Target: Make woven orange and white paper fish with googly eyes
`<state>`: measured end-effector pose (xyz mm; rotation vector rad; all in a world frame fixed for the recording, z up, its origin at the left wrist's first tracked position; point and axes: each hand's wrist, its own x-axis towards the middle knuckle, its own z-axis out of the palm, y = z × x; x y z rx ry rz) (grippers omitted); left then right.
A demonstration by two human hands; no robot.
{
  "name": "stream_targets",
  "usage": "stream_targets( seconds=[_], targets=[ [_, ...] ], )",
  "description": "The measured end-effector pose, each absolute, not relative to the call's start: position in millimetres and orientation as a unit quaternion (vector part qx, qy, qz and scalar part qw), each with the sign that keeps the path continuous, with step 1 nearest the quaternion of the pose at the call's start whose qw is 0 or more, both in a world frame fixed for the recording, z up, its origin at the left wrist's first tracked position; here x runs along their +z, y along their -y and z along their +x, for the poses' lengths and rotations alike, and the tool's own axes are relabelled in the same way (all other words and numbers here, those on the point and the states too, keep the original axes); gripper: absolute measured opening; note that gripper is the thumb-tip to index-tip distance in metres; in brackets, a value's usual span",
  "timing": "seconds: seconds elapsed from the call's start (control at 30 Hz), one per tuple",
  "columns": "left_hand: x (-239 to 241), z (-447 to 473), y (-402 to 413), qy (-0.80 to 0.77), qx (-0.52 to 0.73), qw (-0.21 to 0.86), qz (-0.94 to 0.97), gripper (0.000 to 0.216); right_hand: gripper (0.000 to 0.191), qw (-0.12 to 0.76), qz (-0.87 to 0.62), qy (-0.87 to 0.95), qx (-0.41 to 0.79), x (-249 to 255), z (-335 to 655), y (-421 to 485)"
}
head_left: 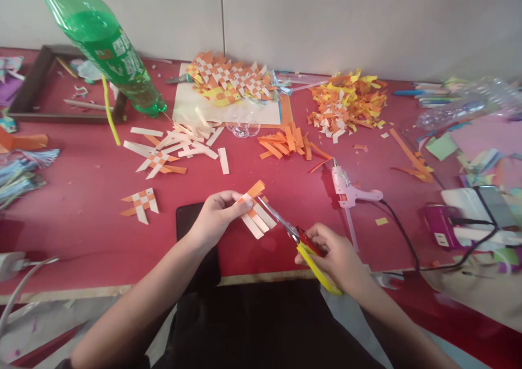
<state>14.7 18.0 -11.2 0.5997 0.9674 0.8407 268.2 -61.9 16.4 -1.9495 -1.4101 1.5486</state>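
My left hand (pixel 218 216) is closed on a small woven piece of orange and white paper strips (pixel 256 212), held just above the red table (pixel 81 227). My right hand (pixel 336 260) grips scissors (pixel 299 238) with red and yellow handles. The blades point up and left and reach the loose white strip ends of the woven piece. A dark phone (pixel 191 222) lies under my left wrist.
A pink glue gun (pixel 346 189) with a black cord lies right of the scissors. Finished woven pieces (pixel 142 203) and loose strips (pixel 179 146) lie to the left, orange strips (pixel 285 143) and paper scraps (pixel 350 105) behind. A green bottle (pixel 106 42) tilts at the back left.
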Motion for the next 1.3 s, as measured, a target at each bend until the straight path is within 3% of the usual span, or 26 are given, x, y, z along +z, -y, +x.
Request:
stream_targets(
  seconds=[0.2, 0.33, 0.5, 0.83, 1.3],
  targets=[
    [-11, 17, -19, -0.450, 0.404, 0.753, 0.260, 0.017, 0.036, 0.181, -0.700, 0.503, 0.474, 12, 272, 62],
    [-8, 18, -20, -0.454, 0.417, 0.747, 0.247, 0.029, 0.031, 0.216, -0.676, 0.512, 0.484, 16, 274, 66],
    [-5, 20, -19, -0.469, 0.449, 0.726, 0.228, 0.043, 0.032, 0.183, -0.650, 0.546, 0.496, 27, 270, 70],
    [-8, 22, -18, -0.461, 0.457, 0.722, 0.239, 0.030, 0.034, 0.098, -0.692, 0.588, 0.408, 23, 269, 69],
    [-11, 22, -17, -0.436, 0.442, 0.736, 0.270, 0.023, 0.039, 0.095, -0.684, 0.606, 0.395, 24, 269, 67]
  ],
)
